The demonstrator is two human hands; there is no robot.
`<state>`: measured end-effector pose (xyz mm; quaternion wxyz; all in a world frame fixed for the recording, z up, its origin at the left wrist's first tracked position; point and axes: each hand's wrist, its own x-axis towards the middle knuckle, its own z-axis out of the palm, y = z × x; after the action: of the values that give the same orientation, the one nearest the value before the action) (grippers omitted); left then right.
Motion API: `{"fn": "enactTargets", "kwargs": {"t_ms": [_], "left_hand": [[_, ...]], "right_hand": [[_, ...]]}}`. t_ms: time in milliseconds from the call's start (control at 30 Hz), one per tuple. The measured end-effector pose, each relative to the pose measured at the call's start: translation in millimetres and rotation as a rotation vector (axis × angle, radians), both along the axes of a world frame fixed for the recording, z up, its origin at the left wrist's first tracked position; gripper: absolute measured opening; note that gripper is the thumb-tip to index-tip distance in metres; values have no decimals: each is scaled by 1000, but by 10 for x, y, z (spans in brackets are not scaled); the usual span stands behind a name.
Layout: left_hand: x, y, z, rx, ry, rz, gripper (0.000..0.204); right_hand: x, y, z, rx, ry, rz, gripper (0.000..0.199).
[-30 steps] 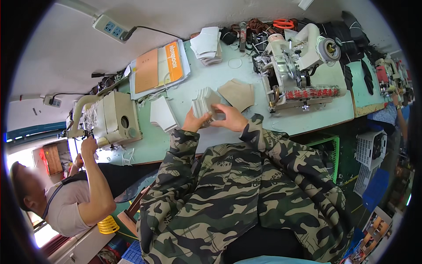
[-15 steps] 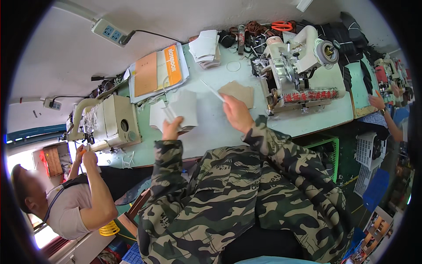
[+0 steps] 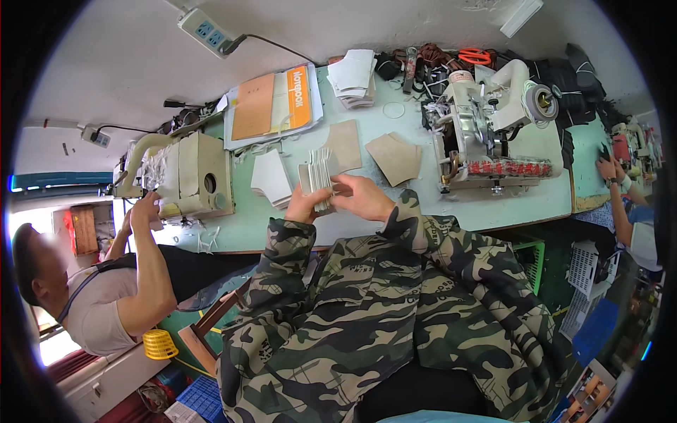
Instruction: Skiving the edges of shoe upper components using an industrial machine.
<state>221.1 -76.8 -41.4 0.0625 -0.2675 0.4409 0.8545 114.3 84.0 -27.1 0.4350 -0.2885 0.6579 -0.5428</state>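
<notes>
A thick stack of pale cut pieces [image 3: 319, 169] stands on edge between my hands, its layered edges turned up. My left hand [image 3: 309, 206] grips it from the left and below. Against its right side, the fingers of my right hand [image 3: 363, 199] are closed on the same stack. Just left of it lies a pile of white cut pieces [image 3: 271, 176]. Behind the held stack is a flat tan piece [image 3: 344, 143], partly covered by it. Tan angular pieces [image 3: 395, 158] rest to the right of my hands.
A sewing-type machine [image 3: 486, 134] stands on the table at right, another machine [image 3: 190, 173] at left, where a co-worker's hands [image 3: 144, 211] are busy. Folders and a notebook [image 3: 271, 106] lie at the back, beside a white pile [image 3: 352, 77]. A green crate [image 3: 529, 261] is below the table.
My right hand has come down and left from holding a thin white strip-like piece and joined my left hand. The stack is now upright between both, uncovering a tan piece. The view has shifted slightly.
</notes>
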Motion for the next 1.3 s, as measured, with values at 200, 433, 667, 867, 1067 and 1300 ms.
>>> {"fn": "enactTargets", "kwargs": {"t_ms": [200, 433, 667, 867, 1067, 1300], "left_hand": [[-210, 112, 139, 13, 20, 39, 50], [-209, -54, -75, 177, -35, 154, 50], [-222, -389, -117, 138, -42, 182, 60], [-411, 188, -122, 57, 93, -26, 55], [-434, 264, 106, 113, 107, -110, 60], [-472, 332, 150, 161, 80, -86, 60]], "right_hand": [[-182, 201, 97, -45, -130, -92, 30], [-353, 518, 2, -74, -259, -384, 23], [-627, 884, -220, 709, 1041, -394, 50], [-202, 340, 244, 46, 415, -203, 75], [-290, 419, 233, 46, 262, -176, 75], [-276, 439, 263, 22, 289, -197, 63]]}}
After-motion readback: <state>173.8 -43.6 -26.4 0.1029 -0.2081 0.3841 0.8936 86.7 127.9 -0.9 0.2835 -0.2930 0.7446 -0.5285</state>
